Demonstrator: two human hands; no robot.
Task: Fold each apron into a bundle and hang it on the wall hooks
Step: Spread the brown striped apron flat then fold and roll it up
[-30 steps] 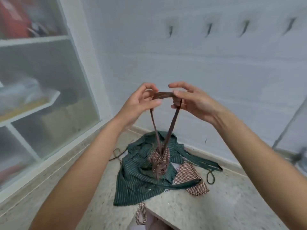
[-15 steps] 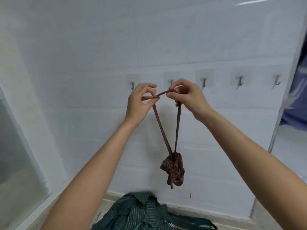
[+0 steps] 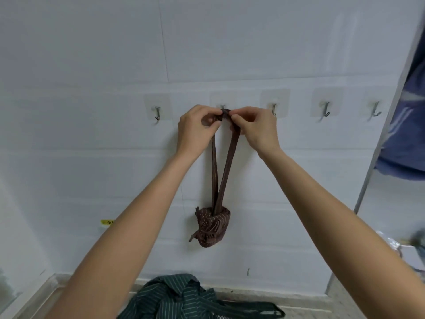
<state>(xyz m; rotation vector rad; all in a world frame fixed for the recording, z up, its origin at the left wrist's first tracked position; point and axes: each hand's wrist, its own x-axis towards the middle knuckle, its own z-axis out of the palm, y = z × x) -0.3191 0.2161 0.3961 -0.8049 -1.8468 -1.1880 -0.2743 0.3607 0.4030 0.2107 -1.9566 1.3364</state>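
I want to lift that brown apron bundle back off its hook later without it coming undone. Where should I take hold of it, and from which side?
Probably by the strap loop, up near the hook, where the left hand and right hand pinch it now. Come from the front, one side each, and lift upward. The brown apron bundle hangs freely from those two strap runs, so gripping the wad itself could loosen it.
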